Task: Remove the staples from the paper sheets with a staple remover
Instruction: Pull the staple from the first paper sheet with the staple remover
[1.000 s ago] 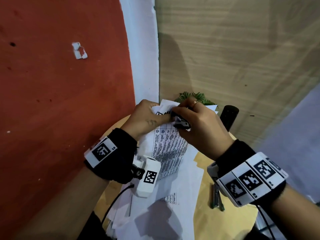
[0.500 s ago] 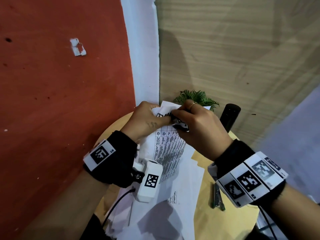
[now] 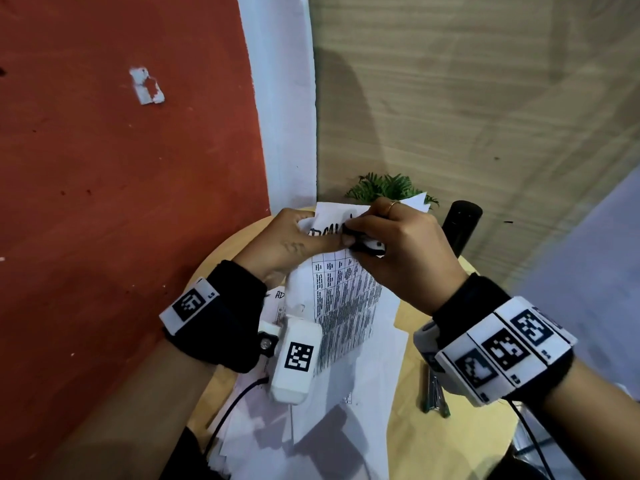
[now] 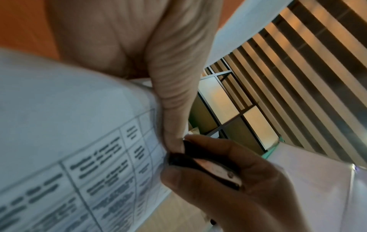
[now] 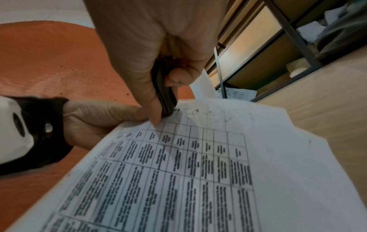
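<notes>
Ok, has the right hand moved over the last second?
No, hardly: the right hand stays just left of the black cylinder and below the plant, gripping the remover at the top of the sheets.

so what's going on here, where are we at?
A person is pulling staples from a printed white paper sheet with a table grid, held up over a round wooden table. The left hand pinches the sheet's top corner, while the right hand grips a small black staple remover with its tip pressed at that corner. The staple itself isn't visible. More loose white sheets lie on the table below.
</notes>
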Demonstrator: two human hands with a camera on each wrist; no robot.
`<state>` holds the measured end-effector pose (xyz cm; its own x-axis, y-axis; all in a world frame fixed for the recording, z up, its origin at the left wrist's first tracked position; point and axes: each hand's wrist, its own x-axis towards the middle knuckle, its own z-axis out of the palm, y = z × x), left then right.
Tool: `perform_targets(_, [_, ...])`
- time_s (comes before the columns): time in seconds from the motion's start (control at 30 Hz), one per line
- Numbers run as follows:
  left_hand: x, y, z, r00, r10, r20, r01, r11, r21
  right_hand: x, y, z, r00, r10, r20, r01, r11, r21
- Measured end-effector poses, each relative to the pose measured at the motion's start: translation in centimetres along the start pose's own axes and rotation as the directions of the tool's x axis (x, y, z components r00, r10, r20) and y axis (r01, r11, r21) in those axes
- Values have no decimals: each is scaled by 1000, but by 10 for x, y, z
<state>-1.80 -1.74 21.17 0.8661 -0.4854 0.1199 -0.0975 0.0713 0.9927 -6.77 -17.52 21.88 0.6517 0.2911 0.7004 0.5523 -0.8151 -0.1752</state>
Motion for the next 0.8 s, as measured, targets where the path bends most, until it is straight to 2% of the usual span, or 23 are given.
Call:
perform_targets(0.17, [2, -1, -2, 998, -38, 48, 42, 996, -77, -4, 5, -5, 990, 138, -8, -133, 971, 199])
perform_targets(0.3, [3, -2, -1, 999, -22, 41, 26, 996, -89, -6, 9, -7, 981, 194, -27, -179, 946, 271])
perform_targets(0.5, [6, -9, 12, 988, 114, -108, -110, 993, 45, -9, 14, -5, 969, 234, -74, -203, 933, 297])
perform_targets(0.73, [14, -20, 18, 915, 301, -268, -230, 936, 265, -17, 10, 4, 915, 305, -262, -236, 935, 264])
perform_targets(0.8, [15, -24, 8, 899, 315, -305, -227, 930, 291, -22, 10, 5, 896, 332, -294, -263, 932, 251])
